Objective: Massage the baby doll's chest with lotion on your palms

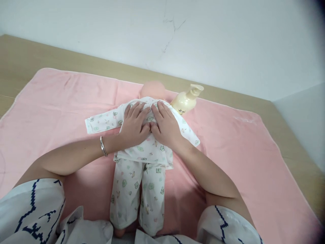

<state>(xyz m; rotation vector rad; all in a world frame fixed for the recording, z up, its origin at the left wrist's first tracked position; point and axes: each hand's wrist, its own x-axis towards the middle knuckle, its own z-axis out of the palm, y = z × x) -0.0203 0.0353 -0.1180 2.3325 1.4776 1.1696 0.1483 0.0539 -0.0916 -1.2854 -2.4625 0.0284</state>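
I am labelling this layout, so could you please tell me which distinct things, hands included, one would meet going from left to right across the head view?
Silver bracelet → left hand → right hand → cream pump bottle.

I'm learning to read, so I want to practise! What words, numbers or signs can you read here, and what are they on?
No text can be read.
Pump bottle: dark marks like writing, too small and blurred to read.
Pink mat: pale marks near its far right corner, too faint to tell.
Pyjama top: little printed pictures, no words I can make out.
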